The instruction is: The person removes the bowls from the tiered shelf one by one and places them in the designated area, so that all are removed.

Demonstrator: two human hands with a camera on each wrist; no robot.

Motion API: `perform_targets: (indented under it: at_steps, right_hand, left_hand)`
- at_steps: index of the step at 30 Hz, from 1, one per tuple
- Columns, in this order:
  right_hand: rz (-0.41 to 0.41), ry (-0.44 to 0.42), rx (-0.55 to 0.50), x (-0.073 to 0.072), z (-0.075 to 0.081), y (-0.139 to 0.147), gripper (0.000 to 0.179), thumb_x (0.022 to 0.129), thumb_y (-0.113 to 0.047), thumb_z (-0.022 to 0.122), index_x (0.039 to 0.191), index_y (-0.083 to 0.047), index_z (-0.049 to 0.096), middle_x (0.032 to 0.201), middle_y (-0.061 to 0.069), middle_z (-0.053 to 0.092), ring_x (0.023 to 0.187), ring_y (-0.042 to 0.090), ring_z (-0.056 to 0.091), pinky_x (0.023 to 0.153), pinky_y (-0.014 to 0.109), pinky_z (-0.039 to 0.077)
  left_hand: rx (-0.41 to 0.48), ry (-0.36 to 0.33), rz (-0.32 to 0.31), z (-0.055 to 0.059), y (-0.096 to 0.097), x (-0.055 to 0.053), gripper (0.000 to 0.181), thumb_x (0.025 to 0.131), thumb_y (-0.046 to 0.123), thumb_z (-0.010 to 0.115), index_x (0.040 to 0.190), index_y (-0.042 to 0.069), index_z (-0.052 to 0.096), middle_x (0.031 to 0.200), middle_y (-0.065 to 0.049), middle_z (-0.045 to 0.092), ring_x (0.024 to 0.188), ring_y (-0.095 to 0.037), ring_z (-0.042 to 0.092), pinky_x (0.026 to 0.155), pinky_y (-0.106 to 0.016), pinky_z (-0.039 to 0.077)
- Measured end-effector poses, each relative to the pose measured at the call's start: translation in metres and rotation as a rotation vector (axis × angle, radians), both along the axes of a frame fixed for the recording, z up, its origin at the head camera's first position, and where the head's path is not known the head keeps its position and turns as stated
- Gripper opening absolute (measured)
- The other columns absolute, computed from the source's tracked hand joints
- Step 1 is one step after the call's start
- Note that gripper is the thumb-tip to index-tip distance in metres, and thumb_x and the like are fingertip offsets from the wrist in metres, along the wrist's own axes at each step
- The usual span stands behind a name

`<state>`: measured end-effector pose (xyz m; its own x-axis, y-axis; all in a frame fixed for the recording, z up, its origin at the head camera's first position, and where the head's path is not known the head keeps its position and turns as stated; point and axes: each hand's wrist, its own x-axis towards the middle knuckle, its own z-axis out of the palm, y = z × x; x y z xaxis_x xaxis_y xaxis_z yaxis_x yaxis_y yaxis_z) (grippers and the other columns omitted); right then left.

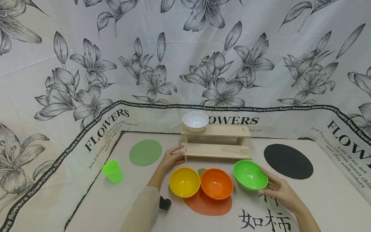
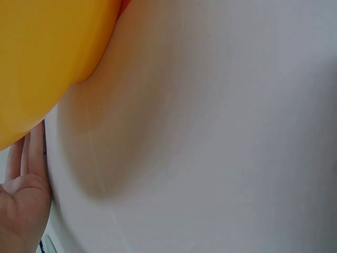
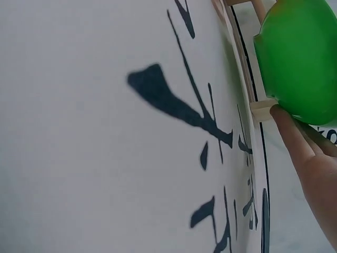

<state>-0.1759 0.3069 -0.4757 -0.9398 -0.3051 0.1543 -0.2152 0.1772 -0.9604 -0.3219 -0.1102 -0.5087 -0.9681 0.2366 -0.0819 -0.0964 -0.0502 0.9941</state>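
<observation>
My right hand point(image 1: 276, 190) holds a bright green bowl point(image 1: 250, 175) by its right side, thumb nearer me. In the right wrist view, the green bowl point(image 3: 300, 63) is tilted and raised off the cloth. My left hand point(image 1: 173, 158) touches the left end of a two-step wooden stand point(image 1: 217, 150); its fingers look straight in the left wrist view, their tips hidden by the yellow bowl point(image 2: 47, 58). Side by side in front of the stand are the yellow bowl point(image 1: 185, 182) and an orange bowl point(image 1: 216, 184). A white bowl point(image 1: 195, 121) sits on the upper step's left end.
A green cup point(image 1: 113, 172) leans at the far left. Printed on the cloth are a green disc point(image 1: 145, 152), a dark disc point(image 1: 288, 161) and an orange patch point(image 1: 208, 207). A small black object point(image 1: 165, 203) lies beside my left sleeve. Flowered fabric point(image 1: 185, 64) hangs behind the stand.
</observation>
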Motion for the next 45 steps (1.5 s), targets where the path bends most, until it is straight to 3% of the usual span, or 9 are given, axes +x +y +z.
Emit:
perform_targets:
  at_steps: [5, 15, 24, 35, 41, 45]
  right_hand:
    - [0.023, 0.001, -0.013, 0.002, -0.004, 0.004, 0.080, 0.082, 0.008, 0.064, 0.146, 0.008, 0.016, 0.136, -0.025, 0.033, 0.115, -0.012, 0.044, 0.093, 0.012, 0.044]
    - [0.119, -0.008, -0.065, 0.002, -0.009, 0.009, 0.077, 0.082, 0.010, 0.062, 0.143, 0.013, 0.015, 0.134, -0.030, 0.039, 0.116, -0.007, 0.048, 0.092, 0.013, 0.046]
    - [0.153, -0.071, -0.036, 0.003, -0.011, 0.011, 0.075, 0.083, 0.007, 0.063, 0.141, 0.016, 0.017, 0.131, -0.033, 0.039, 0.114, -0.011, 0.045, 0.092, 0.011, 0.044]
    - [0.161, -0.145, 0.005, 0.001, -0.011, 0.009, 0.079, 0.084, 0.002, 0.065, 0.144, 0.012, 0.014, 0.128, -0.037, 0.036, 0.113, -0.014, 0.043, 0.092, 0.010, 0.043]
    - [0.159, -0.112, 0.042, 0.001, -0.010, 0.011, 0.076, 0.083, 0.003, 0.065, 0.144, 0.010, 0.019, 0.131, -0.035, 0.038, 0.114, -0.011, 0.045, 0.092, 0.010, 0.043]
    - [0.127, -0.075, 0.116, -0.003, -0.001, 0.015, 0.072, 0.085, 0.001, 0.064, 0.144, 0.008, 0.024, 0.131, -0.032, 0.041, 0.111, -0.009, 0.048, 0.089, 0.014, 0.046]
  left_hand:
    - [0.005, -0.002, 0.003, 0.000, 0.000, 0.000, 0.046, 0.093, 0.013, 0.060, 0.137, 0.010, 0.049, 0.133, -0.027, 0.048, 0.098, -0.030, 0.065, 0.082, -0.040, 0.057]
    - [0.003, 0.001, 0.006, 0.000, 0.001, 0.000, 0.047, 0.092, 0.014, 0.061, 0.137, 0.008, 0.049, 0.131, -0.030, 0.048, 0.100, -0.033, 0.064, 0.082, -0.041, 0.057]
    - [0.000, -0.014, 0.013, 0.001, 0.002, 0.000, 0.046, 0.092, 0.013, 0.060, 0.137, 0.010, 0.050, 0.132, -0.028, 0.049, 0.098, -0.029, 0.065, 0.082, -0.039, 0.057]
    - [0.009, -0.017, -0.001, 0.005, 0.001, 0.002, 0.048, 0.093, 0.011, 0.059, 0.139, 0.006, 0.046, 0.134, -0.031, 0.045, 0.103, -0.036, 0.062, 0.088, -0.047, 0.053]
    - [0.017, -0.017, -0.029, 0.019, 0.000, 0.011, 0.048, 0.093, 0.008, 0.058, 0.139, 0.003, 0.045, 0.135, -0.032, 0.043, 0.104, -0.038, 0.061, 0.090, -0.050, 0.051]
    - [0.013, -0.007, -0.012, 0.010, 0.000, 0.006, 0.047, 0.093, 0.010, 0.059, 0.138, 0.005, 0.047, 0.135, -0.031, 0.044, 0.102, -0.037, 0.062, 0.086, -0.047, 0.054]
